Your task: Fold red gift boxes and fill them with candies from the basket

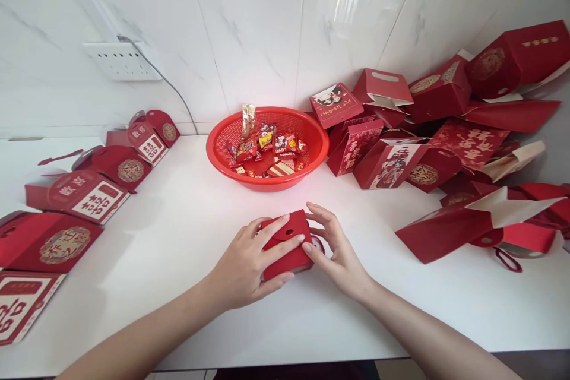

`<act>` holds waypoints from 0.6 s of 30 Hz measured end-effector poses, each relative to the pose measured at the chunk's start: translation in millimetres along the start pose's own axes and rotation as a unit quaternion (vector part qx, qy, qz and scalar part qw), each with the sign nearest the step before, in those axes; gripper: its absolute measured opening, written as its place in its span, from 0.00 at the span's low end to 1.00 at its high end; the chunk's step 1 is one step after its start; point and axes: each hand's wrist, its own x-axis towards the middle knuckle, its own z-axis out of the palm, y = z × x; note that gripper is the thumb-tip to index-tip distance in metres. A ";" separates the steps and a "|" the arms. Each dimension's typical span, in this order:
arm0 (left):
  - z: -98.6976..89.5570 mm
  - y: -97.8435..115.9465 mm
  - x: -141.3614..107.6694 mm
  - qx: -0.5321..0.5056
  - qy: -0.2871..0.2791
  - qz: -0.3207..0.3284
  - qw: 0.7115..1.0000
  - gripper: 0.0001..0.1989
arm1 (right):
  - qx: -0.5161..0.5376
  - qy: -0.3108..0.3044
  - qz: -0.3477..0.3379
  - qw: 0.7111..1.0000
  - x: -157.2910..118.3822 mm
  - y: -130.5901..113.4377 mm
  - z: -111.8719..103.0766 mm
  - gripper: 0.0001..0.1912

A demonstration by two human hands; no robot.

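A small red candy box point(297, 221) sits on the white table in front of me, with a round dark hole in its top panel. Spread across its top and left side are the fingers of my left hand point(240, 264), gripping it. My right hand point(341, 255) holds the box's right side, thumb on the near corner and fingers behind. Part of a round white piece with a red edge shows beside the box, mostly hidden by the right fingers. Beyond the hands stands a red plastic basket point(267, 185) with wrapped candies point(285, 143) inside.
A row of red boxes point(95, 202) with gold and white prints lines the left side of the white table point(178, 303). Folded red boxes point(392, 163) are heaped at the right. A tiled wall with a power socket point(122, 62) and grey cable stands behind.
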 end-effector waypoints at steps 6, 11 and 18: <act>-22.5 -36.8 -52.6 0.072 0.034 -0.131 0.988 0.27 | -0.071 0.003 -0.040 0.997 -5.3 -1.3 -8.0 0.28; -69.7 -105.9 -83.5 0.123 0.151 -0.245 0.950 0.19 | -0.092 0.008 -0.009 0.996 -6.6 -4.8 -12.1 0.26; -162.3 -212.0 -59.7 0.187 0.425 -0.324 0.824 0.25 | -0.128 0.002 0.004 0.992 -5.0 -7.6 -13.6 0.25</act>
